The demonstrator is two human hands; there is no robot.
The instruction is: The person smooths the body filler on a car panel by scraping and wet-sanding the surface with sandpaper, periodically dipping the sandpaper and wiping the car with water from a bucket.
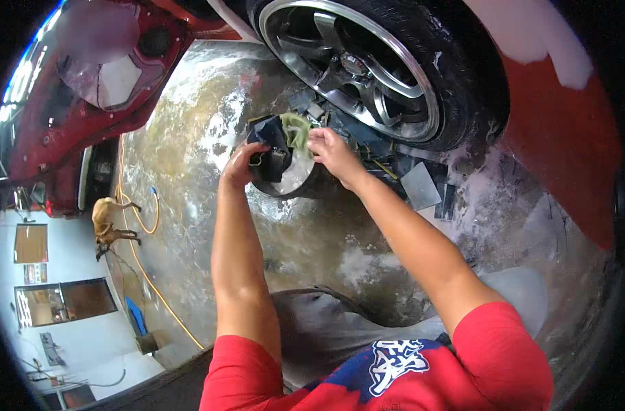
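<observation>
A round dark tub (287,194) holding cloudy whitish liquid stands on the wet floor in front of me. My left hand (242,164) is at the tub's left side, its fingers closed on a dark folded sheet (268,137) that looks like sandpaper. At the right rim my right hand (334,156) pinches the edge of a wet yellow-green cloth (295,129). The cloth hangs over the far side of the tub, beside the dark sheet. Part of the tub's inside is hidden by the sheet and the cloth.
A car wheel (353,65) is just beyond the tub, below a red and whitish body panel (566,137). Dark scraps and a grey sheet (421,186) lie by the tyre. Leftward are an open red car door (131,109), an orange hose (148,270) and a brown dog (107,219).
</observation>
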